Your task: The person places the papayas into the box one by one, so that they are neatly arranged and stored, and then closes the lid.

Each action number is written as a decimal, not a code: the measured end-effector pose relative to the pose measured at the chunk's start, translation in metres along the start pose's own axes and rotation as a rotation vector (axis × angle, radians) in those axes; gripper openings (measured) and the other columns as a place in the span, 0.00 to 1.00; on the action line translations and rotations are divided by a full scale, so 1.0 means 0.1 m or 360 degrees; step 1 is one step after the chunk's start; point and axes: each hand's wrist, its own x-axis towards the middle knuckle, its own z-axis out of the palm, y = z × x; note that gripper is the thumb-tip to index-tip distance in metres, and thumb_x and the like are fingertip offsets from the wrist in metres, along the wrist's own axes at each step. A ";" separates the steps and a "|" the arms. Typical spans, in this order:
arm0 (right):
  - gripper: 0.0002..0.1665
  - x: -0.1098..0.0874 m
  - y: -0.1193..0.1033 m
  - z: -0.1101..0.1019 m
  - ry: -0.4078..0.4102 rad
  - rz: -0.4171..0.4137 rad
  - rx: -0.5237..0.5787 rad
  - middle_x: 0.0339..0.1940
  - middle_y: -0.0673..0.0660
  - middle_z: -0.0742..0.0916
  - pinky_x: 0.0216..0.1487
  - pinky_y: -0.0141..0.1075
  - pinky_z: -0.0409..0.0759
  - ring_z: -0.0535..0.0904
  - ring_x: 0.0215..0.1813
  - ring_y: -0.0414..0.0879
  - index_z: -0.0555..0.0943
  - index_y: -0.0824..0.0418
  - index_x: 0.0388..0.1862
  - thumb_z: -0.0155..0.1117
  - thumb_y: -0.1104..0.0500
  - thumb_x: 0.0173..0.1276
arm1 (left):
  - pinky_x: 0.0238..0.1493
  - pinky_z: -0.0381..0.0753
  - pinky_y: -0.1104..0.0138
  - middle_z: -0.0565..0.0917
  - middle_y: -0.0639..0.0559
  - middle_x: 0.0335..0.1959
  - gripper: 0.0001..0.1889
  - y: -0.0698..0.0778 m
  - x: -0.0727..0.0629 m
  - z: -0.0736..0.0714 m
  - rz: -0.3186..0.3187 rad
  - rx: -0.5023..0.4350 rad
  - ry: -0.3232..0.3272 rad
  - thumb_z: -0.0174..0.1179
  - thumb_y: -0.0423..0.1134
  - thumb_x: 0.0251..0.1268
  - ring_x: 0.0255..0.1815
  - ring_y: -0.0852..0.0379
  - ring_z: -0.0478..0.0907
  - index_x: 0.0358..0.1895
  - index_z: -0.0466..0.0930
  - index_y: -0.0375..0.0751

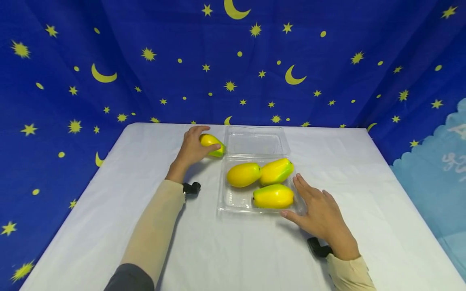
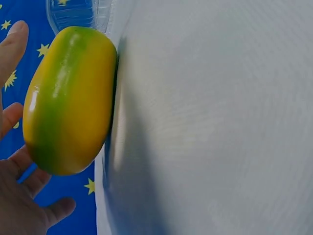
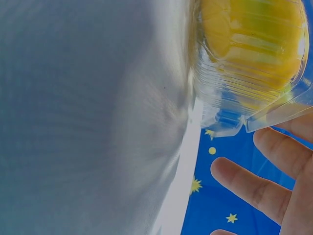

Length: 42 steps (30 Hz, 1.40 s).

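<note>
At ten o'clock from the clear container (image 1: 237,201), the left hand (image 1: 193,148) spreads round a papaya (image 1: 209,140), ungripped; at four, the right hand (image 1: 321,210) spreads empty.

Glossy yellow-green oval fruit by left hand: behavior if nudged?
The yellow-green oval fruit would probably roll, given its rounded sides, likely unevenly, being longer than wide. Its shiny surface may be slippery. No visible dents suggest it's fairly stiff.

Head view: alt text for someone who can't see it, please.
A person's left hand is spread around a yellow-green fruit beside an open clear container holding three similar fruits. The right hand is spread at the container's right side.
</note>
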 end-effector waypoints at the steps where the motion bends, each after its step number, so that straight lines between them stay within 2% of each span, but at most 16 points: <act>1: 0.64 0.00 0.00 0.00 -0.0001 -0.0001 -0.0001 0.81 0.55 0.64 0.64 0.71 0.66 0.75 0.68 0.63 0.58 0.56 0.81 0.55 0.17 0.57 | 0.72 0.65 0.45 0.62 0.46 0.77 0.43 -0.01 0.01 0.01 0.0015 0.0000 -0.0010 0.72 0.64 0.52 0.76 0.42 0.56 0.71 0.69 0.54; 8: 0.65 0.00 0.00 0.00 -0.0020 0.0024 0.0001 0.81 0.54 0.64 0.65 0.72 0.65 0.74 0.69 0.63 0.58 0.56 0.81 0.53 0.16 0.57 | 0.71 0.66 0.45 0.61 0.46 0.78 0.44 -0.07 0.03 0.05 0.0076 0.0012 -0.0063 0.77 0.61 0.46 0.77 0.42 0.55 0.70 0.71 0.56; 13: 0.65 0.00 0.00 0.00 -0.0005 0.0008 -0.0013 0.81 0.54 0.64 0.65 0.71 0.66 0.75 0.68 0.63 0.58 0.56 0.81 0.54 0.16 0.57 | 0.72 0.64 0.43 0.58 0.44 0.78 0.43 -0.08 0.05 0.05 0.0106 0.0015 -0.0118 0.78 0.57 0.46 0.78 0.40 0.53 0.70 0.72 0.54; 28: 0.64 -0.01 0.00 0.01 0.0005 -0.0012 -0.0013 0.81 0.54 0.64 0.64 0.71 0.67 0.76 0.67 0.63 0.57 0.56 0.81 0.55 0.17 0.58 | 0.74 0.62 0.43 0.58 0.41 0.78 0.42 -0.08 0.05 0.05 0.0119 0.0063 -0.0210 0.80 0.54 0.45 0.77 0.38 0.54 0.68 0.74 0.57; 35: 0.64 -0.02 0.00 0.01 -0.0010 0.0003 -0.0019 0.81 0.54 0.64 0.65 0.71 0.65 0.75 0.69 0.63 0.57 0.56 0.81 0.54 0.17 0.58 | 0.72 0.64 0.45 0.63 0.42 0.74 0.42 -0.10 0.04 0.06 0.0149 0.0042 -0.0212 0.82 0.50 0.42 0.73 0.39 0.59 0.67 0.76 0.56; 42: 0.64 -0.01 0.00 -0.01 -0.0010 0.0008 -0.0015 0.81 0.54 0.64 0.65 0.72 0.65 0.75 0.68 0.63 0.57 0.55 0.81 0.56 0.18 0.57 | 0.70 0.65 0.45 0.66 0.42 0.69 0.39 -0.07 0.01 0.05 0.0107 -0.0010 -0.0184 0.82 0.48 0.42 0.69 0.41 0.61 0.64 0.77 0.54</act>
